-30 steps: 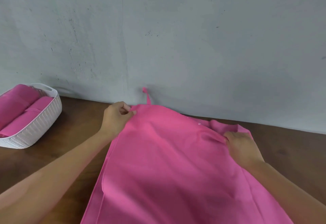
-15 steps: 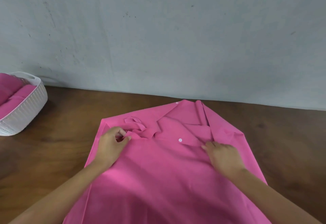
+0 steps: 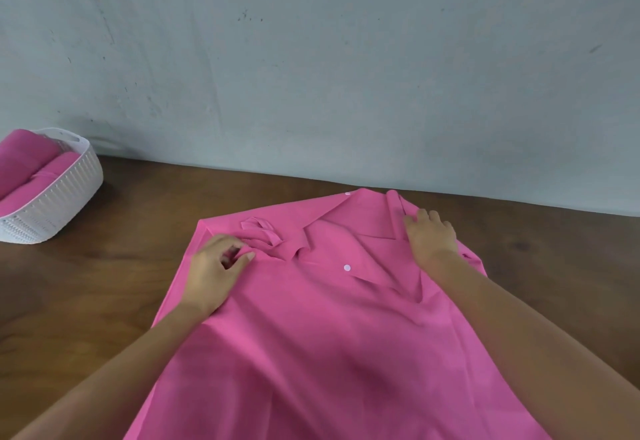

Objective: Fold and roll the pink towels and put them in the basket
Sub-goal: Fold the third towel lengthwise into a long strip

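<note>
Towel: the pink towel [image 3: 332, 329] I'm working on lies spread on the tabletop [image 3: 114, 266] in front of me, its far edge flopped back toward me in untidy flaps, a small loop [image 3: 259, 228] showing at about 11 o'clock.
Left hand: my left hand [image 3: 216, 271] rests on the towel at 10 o'clock, fingers curled with the thumb closing on a small ridge of cloth — a light pinch, as far as I can tell.
Right hand: my right hand [image 3: 431, 237] lies at 1 o'clock, fingers straight and pressing the folded flap flat, gripping nothing.
Basket: the white basket [image 3: 59, 204] sits well apart at 9 o'clock by the wall [image 3: 311, 59], already holding rolled towels [image 3: 27, 162].
Step, as I judge it: straightening the far edge before folding; this towel is not yet folded or rolled.
Risk – creases: if I fold now, the bunched flaps would get trapped inside and the roll would come out lumpy.
Risk – skew: pulling harder with one hand would drag the cloth crooked, so the edges won't meet.
Risk – loop: it could stick out of the finished roll.
</note>
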{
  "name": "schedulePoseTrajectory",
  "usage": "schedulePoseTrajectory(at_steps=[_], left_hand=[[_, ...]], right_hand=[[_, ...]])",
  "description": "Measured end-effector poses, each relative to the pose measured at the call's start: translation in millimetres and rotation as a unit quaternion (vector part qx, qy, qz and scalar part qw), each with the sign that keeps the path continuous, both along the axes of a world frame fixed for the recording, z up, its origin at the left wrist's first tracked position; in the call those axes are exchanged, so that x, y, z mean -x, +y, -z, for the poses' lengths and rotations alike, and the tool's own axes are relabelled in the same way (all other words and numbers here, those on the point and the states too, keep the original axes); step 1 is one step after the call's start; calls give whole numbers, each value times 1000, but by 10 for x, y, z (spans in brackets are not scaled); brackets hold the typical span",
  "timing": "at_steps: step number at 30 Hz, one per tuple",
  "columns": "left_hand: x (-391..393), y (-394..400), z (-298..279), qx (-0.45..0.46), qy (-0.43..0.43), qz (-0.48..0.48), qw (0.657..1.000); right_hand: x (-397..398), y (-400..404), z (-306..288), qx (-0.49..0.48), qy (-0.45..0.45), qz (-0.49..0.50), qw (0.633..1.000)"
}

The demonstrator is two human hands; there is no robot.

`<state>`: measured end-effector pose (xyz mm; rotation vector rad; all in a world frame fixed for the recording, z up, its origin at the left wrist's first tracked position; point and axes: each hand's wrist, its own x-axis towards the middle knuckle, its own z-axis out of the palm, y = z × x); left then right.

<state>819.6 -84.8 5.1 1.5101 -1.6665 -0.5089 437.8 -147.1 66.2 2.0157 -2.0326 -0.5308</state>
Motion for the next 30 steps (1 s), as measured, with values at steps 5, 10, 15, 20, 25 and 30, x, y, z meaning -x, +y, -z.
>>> schedulePoseTrajectory(at_steps=[5,10,15,20,25,30], left_hand=[[18,-8,51,13,-46,10,999],[43,-7,29,15,-39,-19,999],[54,-11,29,6,-42,-41,998],[74,-10,14,-3,-31,-63,998],[88,-26,-47,-68,47,-93,992],[41,-56,-118,-99,84,-97,987]], right_hand=[[222,67,-66,0,22,-21,1000],[555,205,-189,25,67,-21,997],[919,349,-345,26,96,-33,995],[1276,494,-449,32,40,7,999],[1325,599,-389,52,-153,105,981],[1400,502,-260,84,-209,116,967]])
